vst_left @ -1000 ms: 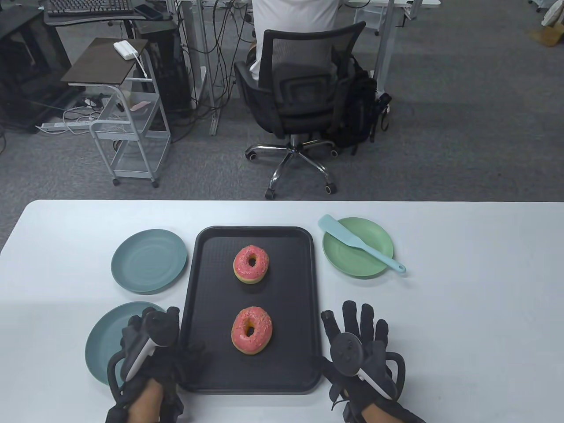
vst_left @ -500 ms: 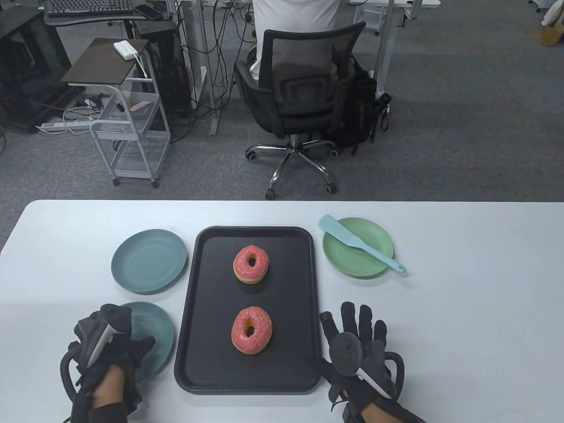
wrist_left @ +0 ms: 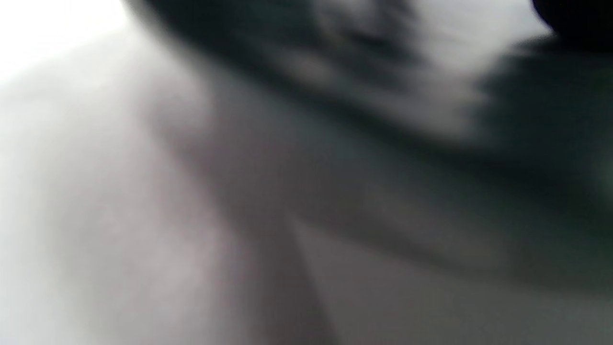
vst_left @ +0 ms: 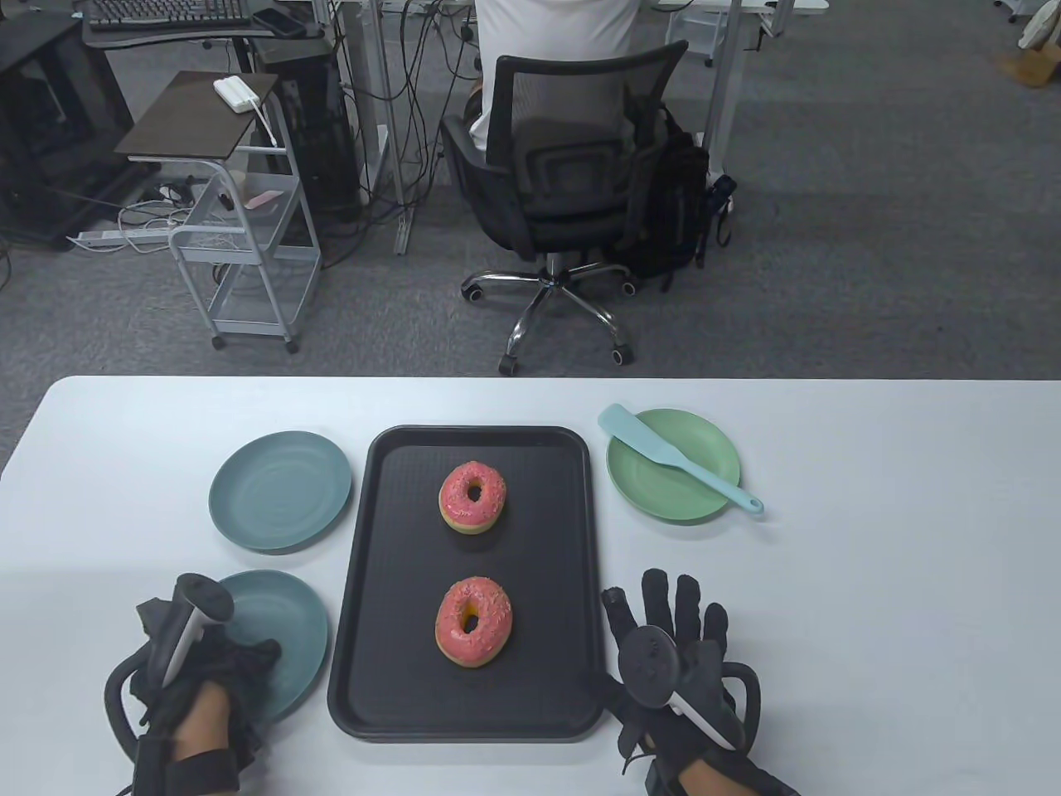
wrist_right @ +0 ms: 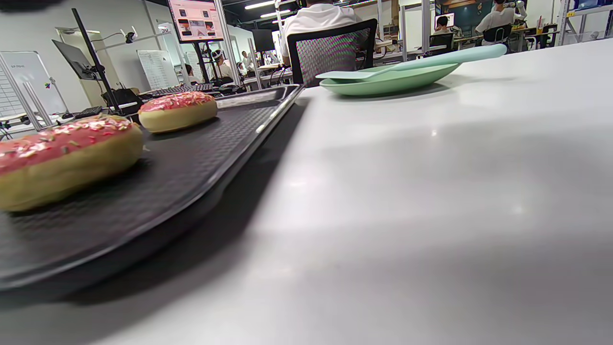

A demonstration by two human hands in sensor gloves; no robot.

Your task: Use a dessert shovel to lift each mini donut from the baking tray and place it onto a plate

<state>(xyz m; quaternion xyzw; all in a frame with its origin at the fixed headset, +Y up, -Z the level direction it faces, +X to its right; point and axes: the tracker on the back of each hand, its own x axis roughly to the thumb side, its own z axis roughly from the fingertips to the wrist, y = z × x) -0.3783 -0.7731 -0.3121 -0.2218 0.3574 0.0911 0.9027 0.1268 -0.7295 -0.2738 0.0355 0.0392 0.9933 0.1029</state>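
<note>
On the white table, seen from above, both pink-iced sprinkled donuts sit on the black plastic baking tray — none plated. The pale-blue dessert shovel lies untouched across the green plate. Right hand flat, fingers spread; left hand on the near teal plate, grip unclear. Left wrist view: blur. Right wrist view: donuts on the tray — everything remains.

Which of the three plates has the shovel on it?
The light green plate right of the tray; the dessert shovel lies across it. The two blue-grey plates on the left carry no shovel.
</note>
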